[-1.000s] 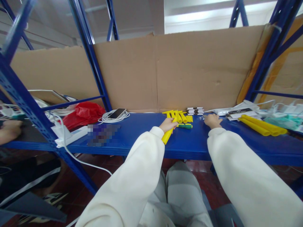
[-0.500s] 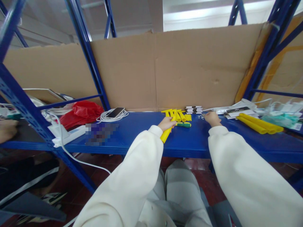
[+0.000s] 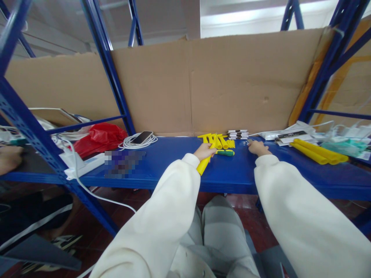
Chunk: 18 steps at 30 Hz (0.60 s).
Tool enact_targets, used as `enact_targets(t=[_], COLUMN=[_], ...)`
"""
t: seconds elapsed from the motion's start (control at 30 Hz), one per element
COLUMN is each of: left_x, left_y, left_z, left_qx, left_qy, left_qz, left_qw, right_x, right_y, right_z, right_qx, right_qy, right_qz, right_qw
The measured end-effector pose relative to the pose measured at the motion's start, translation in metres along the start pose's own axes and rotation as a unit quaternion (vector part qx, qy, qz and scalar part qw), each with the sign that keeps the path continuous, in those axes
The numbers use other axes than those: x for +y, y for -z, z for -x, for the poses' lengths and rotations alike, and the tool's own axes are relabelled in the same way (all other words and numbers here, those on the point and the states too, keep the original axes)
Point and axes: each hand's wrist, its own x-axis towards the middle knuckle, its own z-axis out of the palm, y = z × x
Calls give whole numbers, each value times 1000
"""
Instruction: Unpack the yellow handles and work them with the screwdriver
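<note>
My left hand [image 3: 204, 151] is closed around a yellow tube-shaped plastic piece [image 3: 203, 166], tilted over the front of the blue shelf. Just right of it a screwdriver with a green and yellow handle [image 3: 225, 153] lies on the shelf. My right hand [image 3: 259, 147] rests at the shelf surface beside a scatter of tiny bright pieces, likely screws [image 3: 245, 142]; its fingers are bent together at their edge, and what they pinch, if anything, is too small to see. Behind my left hand lie several yellow parts [image 3: 222, 141] and a stack of black-and-white pieces [image 3: 237, 134].
Several yellow tubes [image 3: 319, 151] lie on the right. To the left are a phone [image 3: 142, 137] on a coiled white cable [image 3: 124, 144], a red plastic bag [image 3: 100, 138] and a white power strip [image 3: 89, 166]. Cardboard [image 3: 232, 81] backs the blue shelf [image 3: 171, 158]. Another person's hand [image 3: 10, 159] is far left.
My right hand has turned slightly and its fingers have shifted at the tiny pieces. My left hand keeps the yellow tube-shaped piece in the same place.
</note>
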Motion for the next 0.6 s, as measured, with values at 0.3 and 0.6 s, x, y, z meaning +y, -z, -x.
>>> enact_targets(t=[0.3, 0.6], left_x=[-1, 46], left_y=[-4, -42], left_z=[-4, -24], left_qx=[-6, -16], left_qy=[3, 18], left_qz=[30, 172], left_qw=[1000, 985], right_x=[-2, -8], right_y=[11, 20], right_z=[0, 12], right_qx=[100, 201], right_qy=[-14, -47], right_qz=[-153, -254], right_qw=[983, 945])
